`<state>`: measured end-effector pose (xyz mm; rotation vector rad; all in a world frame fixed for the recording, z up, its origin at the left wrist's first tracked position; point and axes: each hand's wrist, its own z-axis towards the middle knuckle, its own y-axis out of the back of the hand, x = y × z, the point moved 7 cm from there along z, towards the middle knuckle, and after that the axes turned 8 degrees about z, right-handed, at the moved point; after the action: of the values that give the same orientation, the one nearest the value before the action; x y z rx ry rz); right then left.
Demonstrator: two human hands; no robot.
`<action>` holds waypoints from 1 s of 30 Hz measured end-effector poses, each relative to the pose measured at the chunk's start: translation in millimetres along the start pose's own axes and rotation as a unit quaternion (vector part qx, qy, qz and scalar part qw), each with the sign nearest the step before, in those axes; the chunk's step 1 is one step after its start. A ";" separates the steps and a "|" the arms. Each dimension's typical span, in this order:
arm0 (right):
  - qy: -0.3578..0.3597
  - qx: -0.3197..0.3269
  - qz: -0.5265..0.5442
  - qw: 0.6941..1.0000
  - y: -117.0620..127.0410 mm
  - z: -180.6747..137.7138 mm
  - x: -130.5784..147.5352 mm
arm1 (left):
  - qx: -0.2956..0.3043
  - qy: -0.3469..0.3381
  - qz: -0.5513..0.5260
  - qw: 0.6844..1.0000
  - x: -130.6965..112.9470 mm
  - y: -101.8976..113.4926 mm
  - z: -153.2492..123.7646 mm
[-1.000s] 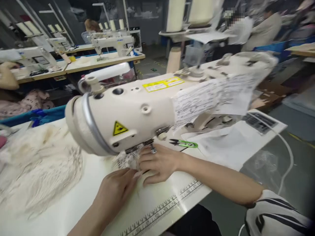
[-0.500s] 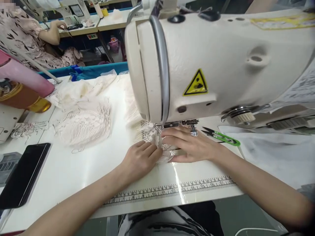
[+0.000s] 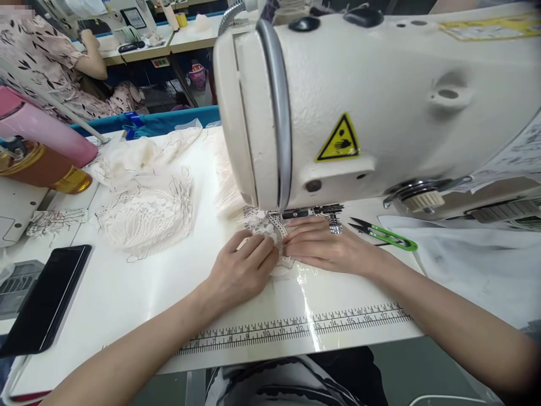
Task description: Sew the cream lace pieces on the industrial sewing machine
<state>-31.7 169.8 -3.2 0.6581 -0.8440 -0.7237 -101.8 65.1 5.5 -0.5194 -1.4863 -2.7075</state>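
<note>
A cream sewing machine [image 3: 363, 101] stands over the white table. Under its needle area lies a piece of white lace [image 3: 264, 221], partly covered by my hands. My left hand [image 3: 247, 259] is closed on the lace's near left side, fingers curled and pinching it. To the right, my right hand [image 3: 323, 246] lies with its fingers stretched out flat, fingertips touching the lace edge beside the presser foot. The needle itself is hidden behind the machine head and fingers.
Stacked lace pieces [image 3: 146, 217] lie at left, near a black phone [image 3: 46, 299]. Green thread snips [image 3: 386, 234] rest right of my right hand. A pink bottle [image 3: 46, 127] and an amber cup [image 3: 46, 169] stand far left. A printed ruler [image 3: 291, 327] runs along the front edge. Another person [image 3: 54, 67] sits beyond.
My right hand's fingers have drawn closer together, the thumb no longer spread out below. My left hand has shifted slightly, its fingers more curled on the lace. The view has moved a little.
</note>
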 end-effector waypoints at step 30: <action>-0.030 -0.066 -0.184 0.980 10.7 -0.7 4.2 | 0.084 0.088 -0.089 0.989 10.9 -27.2 -1.8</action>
<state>-26.0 172.9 6.3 0.6842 -0.7285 -1.1285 -117.2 80.2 -14.5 -0.1423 -1.7663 -2.6342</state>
